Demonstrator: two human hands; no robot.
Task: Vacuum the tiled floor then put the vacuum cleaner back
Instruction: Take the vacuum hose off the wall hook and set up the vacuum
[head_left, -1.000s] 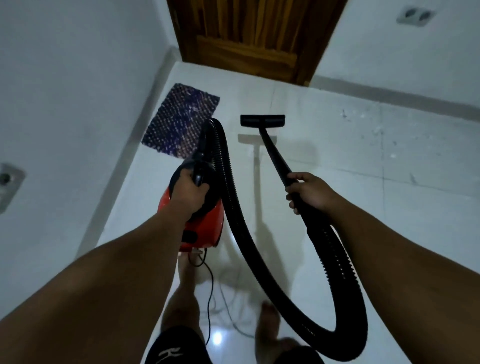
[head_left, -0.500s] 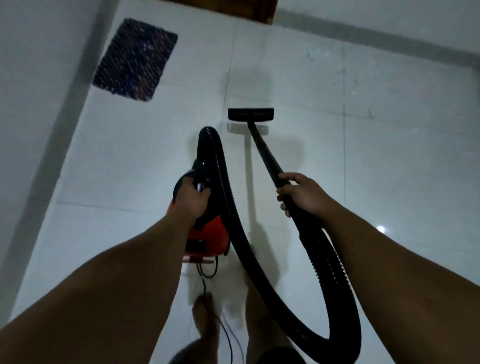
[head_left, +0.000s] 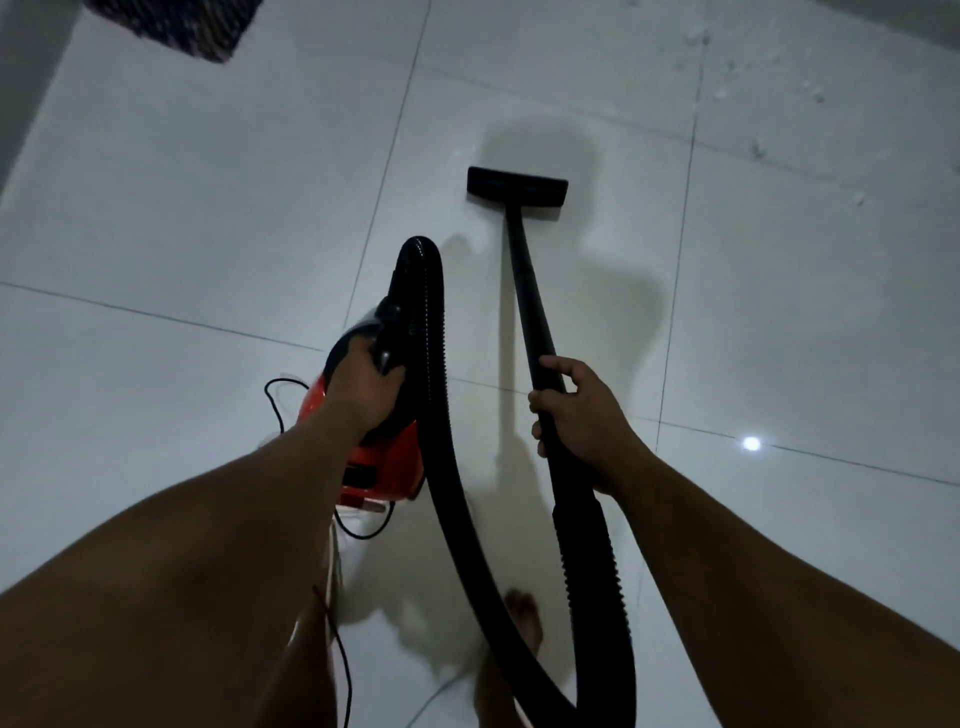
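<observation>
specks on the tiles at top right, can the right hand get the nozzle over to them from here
Probably yes: the right hand grips the wand, the nozzle sits left of the specks, and only bare floor lies between.

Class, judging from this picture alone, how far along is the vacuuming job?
Under way: the left hand carries the red vacuum, the right hand holds the wand, nozzle on the tiles. Left: white specks far right, then putting it away.
</observation>
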